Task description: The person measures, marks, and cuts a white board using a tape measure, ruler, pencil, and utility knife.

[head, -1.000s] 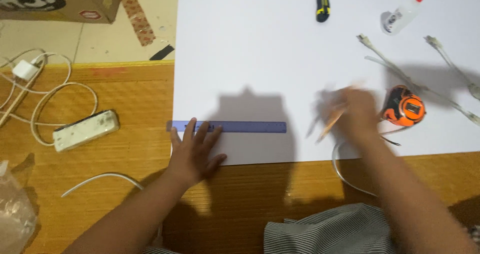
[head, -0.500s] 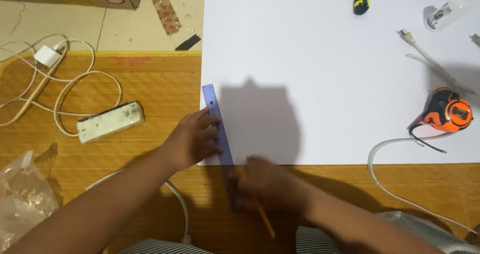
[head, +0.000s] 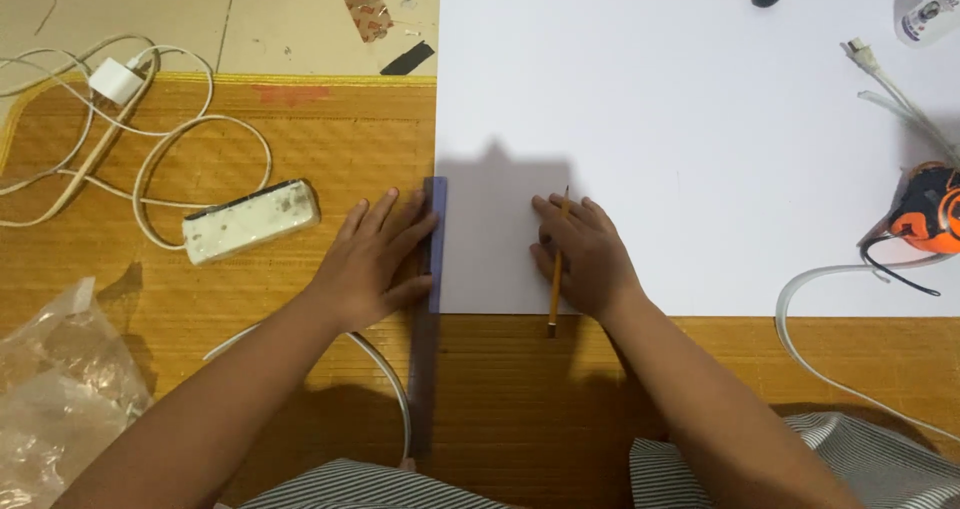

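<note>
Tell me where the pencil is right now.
The pencil lies under the right hand on the white sheet, its lower end over the sheet's near edge.

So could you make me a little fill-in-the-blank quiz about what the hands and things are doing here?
1. The left hand presses on a blue ____ lying along the left edge of the white sheet.
2. The right hand rests flat on the sheet with a ____ under its fingers.
3. The orange tape measure lies near the sheet's ____ edge.

Missing words: ruler; pencil; right
</note>
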